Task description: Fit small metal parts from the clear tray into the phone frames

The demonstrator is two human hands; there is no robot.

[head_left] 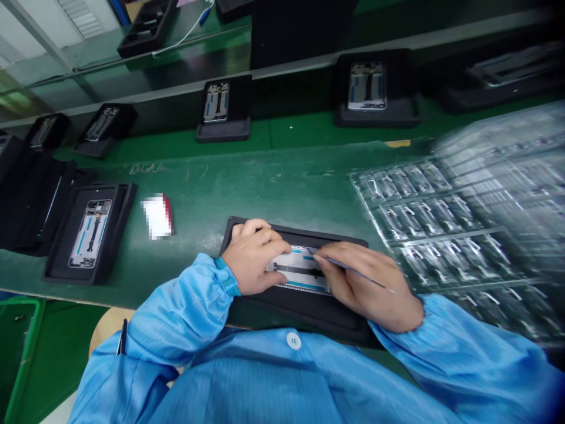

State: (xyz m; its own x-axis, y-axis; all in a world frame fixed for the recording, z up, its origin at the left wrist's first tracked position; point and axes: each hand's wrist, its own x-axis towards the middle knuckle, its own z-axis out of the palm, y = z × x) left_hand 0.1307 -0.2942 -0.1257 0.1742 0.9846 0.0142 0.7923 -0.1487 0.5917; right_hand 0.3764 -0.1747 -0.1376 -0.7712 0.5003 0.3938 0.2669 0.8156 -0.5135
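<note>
In front of me an opened phone (pixel 302 272), its inside showing white with blue strips and a dark cable, lies crosswise in a black foam tray (pixel 265 307). My left hand (pixel 255 257) grips its left end, thumb at the near edge and fingers at the far edge. A pair of thin metal tweezers (pixel 364 275) is pinched in my right hand (pixel 368 282), the back end pointing to the lower right. My right fingertips rest at the phone's far right edge and cover that end. What the tweezer tips touch is hidden.
Another opened phone (pixel 90 234) lies in a black tray at left, near a blurred-out white and red item (pixel 158 217). Clear plastic trays (pixel 436 221) are stacked at right. Along the back, more trays hold phones (pixel 216 101). A green crate (pixel 22 353) stands lower left.
</note>
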